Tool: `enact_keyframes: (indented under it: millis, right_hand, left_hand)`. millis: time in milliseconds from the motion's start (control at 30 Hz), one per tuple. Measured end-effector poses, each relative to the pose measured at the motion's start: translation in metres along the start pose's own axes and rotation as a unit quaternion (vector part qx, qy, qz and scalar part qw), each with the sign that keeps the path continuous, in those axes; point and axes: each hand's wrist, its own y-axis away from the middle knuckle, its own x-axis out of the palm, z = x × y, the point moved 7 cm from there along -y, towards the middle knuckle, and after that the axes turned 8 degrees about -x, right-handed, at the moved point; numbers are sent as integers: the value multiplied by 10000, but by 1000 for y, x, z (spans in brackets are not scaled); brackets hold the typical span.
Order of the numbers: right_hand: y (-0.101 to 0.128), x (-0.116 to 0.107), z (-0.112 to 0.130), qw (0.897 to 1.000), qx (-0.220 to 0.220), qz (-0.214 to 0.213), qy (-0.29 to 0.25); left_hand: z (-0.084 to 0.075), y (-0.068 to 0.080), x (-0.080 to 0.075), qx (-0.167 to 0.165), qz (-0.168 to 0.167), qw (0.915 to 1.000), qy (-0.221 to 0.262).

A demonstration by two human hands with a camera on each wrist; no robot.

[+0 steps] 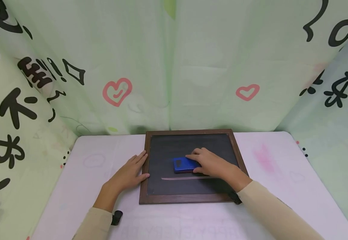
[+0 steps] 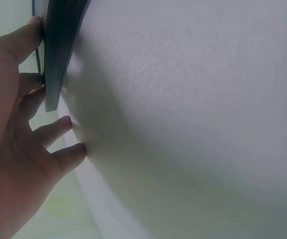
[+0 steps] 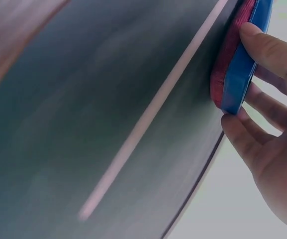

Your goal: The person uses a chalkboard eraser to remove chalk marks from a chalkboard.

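Note:
A small blackboard (image 1: 167,143) in a brown wooden frame (image 1: 189,199) lies on the table. On its dark surface a pinkish-white chalk line (image 1: 177,178) runs from left to right. My right hand (image 1: 211,162) grips a blue board eraser (image 1: 180,164) just above that line, thumb on the near side and fingers on the far side. In the right wrist view the eraser's red felt (image 3: 228,59) faces the board. At the frame's left edge my left hand (image 1: 128,173) rests with fingers fairly straight, thumb and fingertips (image 2: 35,21) touching the wood.
The table (image 1: 98,160) has a pale cover with a faint pink smudge on the right. Light green curtains (image 1: 204,66) with hearts and black lettering surround its back and sides. A dark wrist device (image 1: 117,217) sits at the left sleeve.

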Motion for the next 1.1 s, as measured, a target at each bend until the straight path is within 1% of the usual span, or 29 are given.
enact_keyframes:
  millis: [133, 300, 400, 600, 900, 1100]
  right_hand:
    - [20, -2, -20, 9997, 166, -151, 43]
    - [46, -6, -42, 9985, 334, -436, -15]
    - [60, -8, -53, 9976, 421, -552, -11]
    - [83, -12, -68, 9958, 664, -634, -62]
    - [103, -18, -79, 9941, 820, -692, -149]
    - [103, -17, -81, 9945, 804, -649, -192]
  left_hand:
    - [0, 1, 0, -14, 29, 10000, 27]
    - [1, 1, 1, -52, 50, 10000, 12]
    - [2, 0, 1, -59, 52, 10000, 3]
    - [2, 0, 1, -80, 75, 9999, 54]
    - [1, 0, -1, -129, 117, 9998, 110]
    - [0, 1, -2, -172, 140, 9997, 135]
